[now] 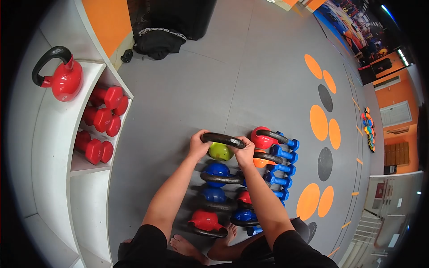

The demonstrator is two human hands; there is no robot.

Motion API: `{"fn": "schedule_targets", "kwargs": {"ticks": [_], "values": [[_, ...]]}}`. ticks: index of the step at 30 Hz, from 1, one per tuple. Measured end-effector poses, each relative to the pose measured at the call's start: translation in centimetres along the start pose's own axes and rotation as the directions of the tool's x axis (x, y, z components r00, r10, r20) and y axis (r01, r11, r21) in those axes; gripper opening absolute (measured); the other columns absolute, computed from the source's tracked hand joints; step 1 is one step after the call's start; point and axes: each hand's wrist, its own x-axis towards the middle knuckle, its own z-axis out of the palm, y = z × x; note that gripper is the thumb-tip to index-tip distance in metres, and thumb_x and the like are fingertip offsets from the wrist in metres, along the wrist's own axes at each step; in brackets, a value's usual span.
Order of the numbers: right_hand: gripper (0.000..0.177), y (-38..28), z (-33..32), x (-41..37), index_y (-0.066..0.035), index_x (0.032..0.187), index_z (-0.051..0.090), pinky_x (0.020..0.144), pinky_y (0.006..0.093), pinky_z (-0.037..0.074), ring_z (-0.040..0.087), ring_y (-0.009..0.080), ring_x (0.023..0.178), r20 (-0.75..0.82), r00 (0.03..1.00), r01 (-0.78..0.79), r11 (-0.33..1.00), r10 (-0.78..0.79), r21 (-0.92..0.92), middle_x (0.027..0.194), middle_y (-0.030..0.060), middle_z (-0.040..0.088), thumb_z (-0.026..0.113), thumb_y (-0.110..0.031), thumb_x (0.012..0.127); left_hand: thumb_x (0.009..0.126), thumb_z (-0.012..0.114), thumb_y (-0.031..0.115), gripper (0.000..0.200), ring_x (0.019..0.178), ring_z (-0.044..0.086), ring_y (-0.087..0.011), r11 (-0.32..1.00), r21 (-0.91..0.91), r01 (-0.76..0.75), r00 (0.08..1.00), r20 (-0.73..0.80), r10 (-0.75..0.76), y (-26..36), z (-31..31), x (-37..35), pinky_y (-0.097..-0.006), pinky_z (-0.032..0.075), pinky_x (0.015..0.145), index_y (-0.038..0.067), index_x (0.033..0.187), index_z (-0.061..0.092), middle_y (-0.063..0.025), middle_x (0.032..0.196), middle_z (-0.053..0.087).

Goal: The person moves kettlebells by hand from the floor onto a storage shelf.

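Observation:
A yellow-green kettlebell (220, 152) with a thick black handle is at the far end of the left column of kettlebells. My left hand (198, 144) is closed round the left end of its handle, and my right hand (244, 152) grips the right end. Nearer to me in that column are a blue kettlebell (216, 172), a second blue one (212, 194) and a red one (205, 219). Right of my right hand sit a red kettlebell (262, 139) and an orange one (260, 161). Whether the held kettlebell touches the floor, I cannot tell.
Several blue dumbbells (279, 169) line the right side of the kettlebells. On the left, a white shelf (91, 212) holds red dumbbells (103, 119) and a red kettlebell (67, 80). A black bundle (158, 43) lies farther ahead. My bare feet are near the closest kettlebells.

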Motion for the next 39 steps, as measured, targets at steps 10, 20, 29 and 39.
{"fn": "schedule_targets", "kwargs": {"ticks": [10, 20, 29, 39], "values": [[0.01, 1.1, 1.1, 0.8, -0.004, 0.074, 0.063, 0.059, 0.0239, 0.042, 0.05, 0.0058, 0.063, -0.145, 0.985, 0.069, 0.986, -0.091, -0.15, 0.067, -0.0043, 0.057, 0.07, 0.002, 0.076, 0.069, 0.07, -0.011, 0.023, 0.077, 0.062, -0.0117, 0.954, -0.281, 0.104, 0.99, -0.06, -0.126, -1.0, 1.3, 1.2, -0.0281, 0.051, 0.071, 0.001, 0.089, 0.067, -0.0008, 0.083, 0.066], [0.005, -4.1, 2.4, 0.4, -0.001, 0.073, 0.063, 0.059, 0.0273, 0.045, 0.054, 0.0081, 0.066, 0.098, 0.938, 0.345, 0.882, -0.331, -0.322, 0.068, 0.0004, 0.061, 0.064, 0.004, 0.072, 0.067, 0.075, -0.003, 0.03, 0.091, 0.065, -0.0209, 0.981, 0.013, 0.194, 0.921, -0.348, -0.177, 3.6, -0.6, -3.5, -0.0331, 0.051, 0.086, 0.002, 0.095, 0.07, -0.0096, 0.09, 0.07], [0.011, -18.2, 18.3, -5.7, -0.002, 0.069, 0.059, 0.058, 0.0253, 0.041, 0.049, 0.0076, 0.064, 0.109, 0.879, 0.449, 0.883, -0.464, 0.136, 0.067, -0.0031, 0.054, 0.068, 0.004, 0.072, 0.065, 0.066, -0.005, 0.014, 0.072, 0.063, -0.015, 0.944, 0.216, -0.248, 0.805, -0.497, 0.325, 20.3, -18.2, -9.0, -0.0324, 0.051, 0.069, 0.0, 0.078, 0.066, -0.0091, 0.07, 0.066], [0.006, -33.8, 36.8, -10.0, 0.003, 0.076, 0.067, 0.06, 0.0273, 0.044, 0.053, 0.0089, 0.063, 0.208, 0.864, 0.353, 0.848, -0.458, 0.396, 0.067, -0.0002, 0.06, 0.072, 0.0, 0.074, 0.073, 0.066, -0.008, 0.013, 0.069, 0.059, -0.0113, 0.95, 0.163, -0.267, 0.675, -0.671, 0.305, 36.1, -35.7, -12.0, -0.0285, 0.048, 0.062, 0.002, 0.08, 0.069, -0.0028, 0.075, 0.065]]}}
